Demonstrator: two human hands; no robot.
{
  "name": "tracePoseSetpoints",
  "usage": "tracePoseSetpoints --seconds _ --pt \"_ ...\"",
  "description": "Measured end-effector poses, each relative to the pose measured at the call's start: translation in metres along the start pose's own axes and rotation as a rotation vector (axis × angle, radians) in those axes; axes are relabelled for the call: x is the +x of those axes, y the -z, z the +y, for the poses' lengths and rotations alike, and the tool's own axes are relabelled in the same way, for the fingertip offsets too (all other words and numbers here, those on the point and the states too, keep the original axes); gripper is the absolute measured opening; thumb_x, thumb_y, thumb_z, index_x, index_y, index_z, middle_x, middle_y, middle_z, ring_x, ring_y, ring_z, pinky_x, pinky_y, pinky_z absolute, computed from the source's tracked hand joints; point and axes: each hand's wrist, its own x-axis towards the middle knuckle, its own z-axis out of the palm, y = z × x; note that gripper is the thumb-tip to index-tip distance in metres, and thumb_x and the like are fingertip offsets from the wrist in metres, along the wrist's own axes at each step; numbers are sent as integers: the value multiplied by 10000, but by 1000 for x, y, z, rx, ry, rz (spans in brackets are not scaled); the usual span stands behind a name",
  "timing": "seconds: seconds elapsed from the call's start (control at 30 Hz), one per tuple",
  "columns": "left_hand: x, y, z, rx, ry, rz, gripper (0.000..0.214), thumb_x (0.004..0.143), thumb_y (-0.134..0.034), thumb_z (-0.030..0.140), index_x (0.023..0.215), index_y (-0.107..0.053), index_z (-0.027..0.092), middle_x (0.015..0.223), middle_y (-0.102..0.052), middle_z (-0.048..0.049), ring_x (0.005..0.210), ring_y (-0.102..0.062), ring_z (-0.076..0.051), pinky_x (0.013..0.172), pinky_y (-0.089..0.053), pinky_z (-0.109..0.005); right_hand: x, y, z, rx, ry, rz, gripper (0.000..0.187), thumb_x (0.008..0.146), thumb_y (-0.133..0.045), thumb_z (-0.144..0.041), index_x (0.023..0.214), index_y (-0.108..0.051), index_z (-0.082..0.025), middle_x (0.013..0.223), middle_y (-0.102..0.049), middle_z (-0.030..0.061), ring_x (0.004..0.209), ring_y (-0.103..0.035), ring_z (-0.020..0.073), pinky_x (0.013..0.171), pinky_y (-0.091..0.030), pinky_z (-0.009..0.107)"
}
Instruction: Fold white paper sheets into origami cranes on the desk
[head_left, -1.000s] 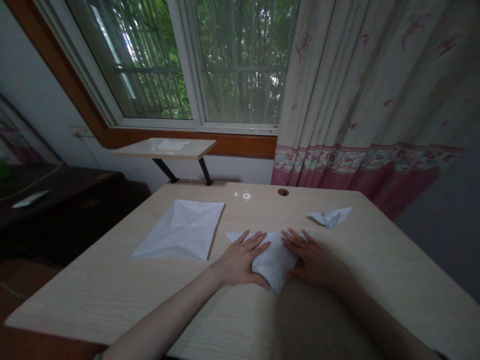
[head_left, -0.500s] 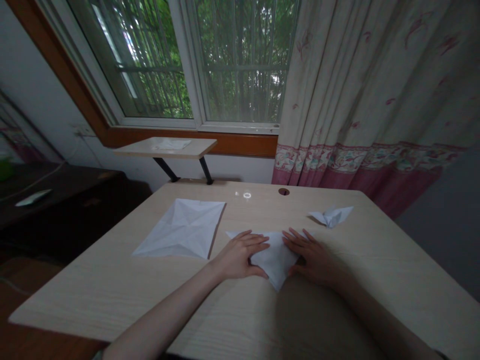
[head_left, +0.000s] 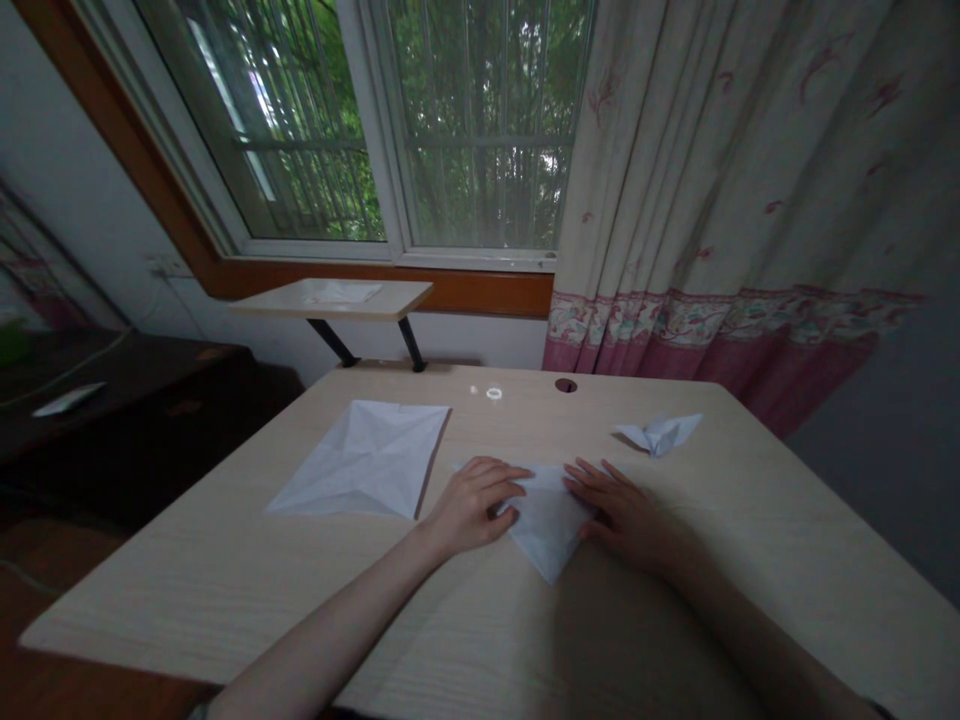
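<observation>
A white sheet of paper (head_left: 551, 525), folded to a triangle, lies on the desk with its point towards me. On its left side rests my left hand (head_left: 480, 505), fingers stretched over the upper edge and thumb drawn in near the forefinger. My right hand (head_left: 619, 512) lies on the right side, its fingers spread on the paper and the thumb at the slanting edge. Both hands cover the triangle's outer corners in part. To the left is a creased, unfolded square of white paper (head_left: 371, 455). A folded paper crane (head_left: 660, 434) sits beyond my right hand.
The pale wooden desk (head_left: 225, 590) has a round cable hole (head_left: 566, 385) near its back edge. A small raised shelf (head_left: 405, 295) holds more white paper (head_left: 341, 291). Behind are a window and a long curtain (head_left: 712, 220). A dark table (head_left: 150, 400) stands at left.
My left thumb has drawn up from the triangle's lower left edge towards the forefinger, and the left hand has shifted slightly left. The right hand stays nearly in place. The paper looks flatter.
</observation>
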Motion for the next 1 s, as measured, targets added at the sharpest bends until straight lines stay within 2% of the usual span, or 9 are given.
tracePoseSetpoints --seconds 0.1,0.17,0.23,0.33,0.47,0.63,0.7,0.83,1.0 --pt "-1 0 -1 11 -2 49 208 926 -505 185 1022 -688 202 1207 -726 -85 1035 -684 -207 912 -536 -391 0 -3 -1 -4 35 57 667 936 -558 -572 1504 -435 -244 1528 -472 95 1427 -419 299 1204 -267 590" --pt "-1 -1 0 12 -11 73 216 950 -492 182 1055 -681 193 1208 -723 -95 1031 -689 -209 899 -549 -389 1 -6 -1 1 21 128 615 929 -585 -475 1488 -466 -247 1485 -531 96 1366 -499 298 1165 -356 569" --pt "-1 -1 0 9 -21 96 229 968 -480 177 1091 -672 188 1212 -719 -102 1024 -693 -209 884 -561 -386 1 -11 -1 16 -21 220 557 920 -554 -315 1470 -496 -252 1432 -589 94 1298 -566 288 1108 -445 528" --pt "-2 -2 0 -1 -32 128 260 983 -465 156 1164 -648 194 1209 -716 -98 1032 -693 -197 880 -571 -367 1 -16 4 51 -83 334 587 870 -454 -156 1445 -528 -249 1339 -660 92 1210 -630 270 1048 -506 494" --pt "-5 -2 1 -14 -40 168 335 984 -452 118 1278 -590 203 1224 -703 -93 1088 -678 -180 924 -569 -338 1 -14 7 116 -124 403 527 945 -378 -227 1457 -501 -242 1359 -646 97 1210 -636 270 1049 -503 511" --pt "-8 -6 0 -16 40 242 460 980 -415 99 1424 -454 211 1372 -601 -125 1277 -581 -209 1053 -519 -386 5 -4 -3 179 -207 465 523 1026 -332 -397 1515 -406 -226 1470 -548 117 1367 -503 284 1123 -431 499" --pt "-8 -7 0 -24 65 305 498 971 -422 92 1453 -399 219 1410 -560 -139 1309 -553 -220 1064 -512 -410 7 -1 -6 201 -227 511 531 1028 -348 -417 1526 -375 -237 1475 -541 122 1319 -553 287 1100 -455 491" --pt "-5 -7 -2 29 72 399 466 948 -453 62 1386 -430 221 1384 -558 -148 1306 -547 -235 1046 -519 -440 10 -2 -6 248 -230 647 493 1019 -401 -414 1475 -413 -228 1404 -589 143 1102 -690 265 982 -543 456" --pt "-6 -4 -4 157 103 388 305 912 -466 36 1152 -553 203 1358 -559 -136 1236 -585 -247 981 -548 -436 11 -5 -1 217 -228 776 338 998 -465 -396 1272 -547 -216 1283 -650 137 1110 -670 264 931 -560 434"
